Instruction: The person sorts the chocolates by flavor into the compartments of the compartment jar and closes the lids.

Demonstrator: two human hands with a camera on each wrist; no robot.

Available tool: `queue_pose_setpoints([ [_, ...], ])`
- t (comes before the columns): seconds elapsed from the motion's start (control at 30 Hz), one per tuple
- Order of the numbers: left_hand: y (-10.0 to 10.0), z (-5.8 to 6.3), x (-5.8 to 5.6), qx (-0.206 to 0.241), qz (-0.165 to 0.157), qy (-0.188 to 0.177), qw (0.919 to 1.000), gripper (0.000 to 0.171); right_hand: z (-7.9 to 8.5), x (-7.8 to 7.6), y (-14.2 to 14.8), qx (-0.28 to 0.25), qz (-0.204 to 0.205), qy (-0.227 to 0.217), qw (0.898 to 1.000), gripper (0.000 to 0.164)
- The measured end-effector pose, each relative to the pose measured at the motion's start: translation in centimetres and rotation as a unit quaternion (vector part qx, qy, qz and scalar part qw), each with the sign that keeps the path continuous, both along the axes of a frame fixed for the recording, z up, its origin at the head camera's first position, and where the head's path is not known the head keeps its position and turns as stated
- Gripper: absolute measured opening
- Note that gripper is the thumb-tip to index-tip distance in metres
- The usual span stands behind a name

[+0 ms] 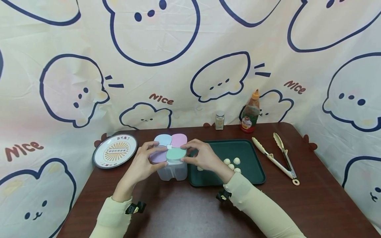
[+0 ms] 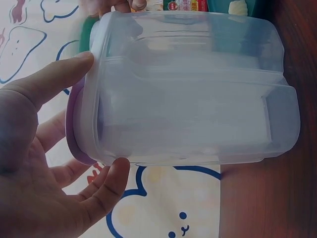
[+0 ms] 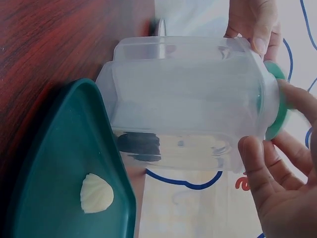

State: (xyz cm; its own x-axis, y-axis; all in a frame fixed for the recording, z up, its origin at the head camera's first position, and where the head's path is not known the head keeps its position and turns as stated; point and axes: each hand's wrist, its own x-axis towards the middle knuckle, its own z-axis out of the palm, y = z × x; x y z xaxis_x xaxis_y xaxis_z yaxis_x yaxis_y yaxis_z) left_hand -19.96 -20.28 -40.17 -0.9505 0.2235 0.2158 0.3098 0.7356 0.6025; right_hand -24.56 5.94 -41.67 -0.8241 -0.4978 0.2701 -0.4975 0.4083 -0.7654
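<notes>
A translucent plastic storage container [image 1: 172,172] stands upright on the table. Its four-petal lid [image 1: 176,154] is blue, pink, purple and green. From the left, my left hand [image 1: 146,162] holds the lid's edge by the purple petal, thumb toward me. My right hand [image 1: 203,156] grips the opposite side at the green petal, thumb and fingers curled round the rim. Through the container wall [image 3: 183,94] in the right wrist view, a dark patch shows; whether it lies inside or behind, I cannot tell. Beside the container is a dark green tray [image 1: 253,173] with several small cream-white pleated balls [image 1: 236,161].
At the left lies a white plate [image 1: 98,155] with a printed sunburst. Tongs [image 1: 290,170] with cream tips lie spread to the tray's right. A small glass jar [image 1: 219,121] and an orange-capped sauce bottle [image 1: 251,114] stand by the cloth-covered wall [image 1: 184,115].
</notes>
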Motion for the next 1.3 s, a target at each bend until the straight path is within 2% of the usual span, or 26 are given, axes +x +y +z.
queue_pose_setpoints([
  [0.4, 0.1, 0.0, 0.0, 0.005, 0.004, -0.001, 1.0, 0.048, 0.1, 0.0, 0.1, -0.001, 0.001, 0.0, 1.0, 0.043],
  [0.77, 0.6, 0.1, 0.1, 0.007, 0.028, 0.002, 0.9996, 0.044, 0.2, 0.0, 0.3, -0.004, 0.006, 0.008, 1.0, 0.042],
  [1.0, 0.5, 0.0, 0.0, 0.018, 0.035, -0.007, 0.9992, 0.04, 0.5, 0.0, 0.9, 0.007, -0.014, -0.008, 1.0, 0.043],
  [1.3, 0.3, -0.1, -0.3, 0.037, 0.034, -0.022, 0.9985, 0.038, 0.7, -0.4, 2.0, 0.012, -0.03, 0.0, 0.999, 0.045],
])
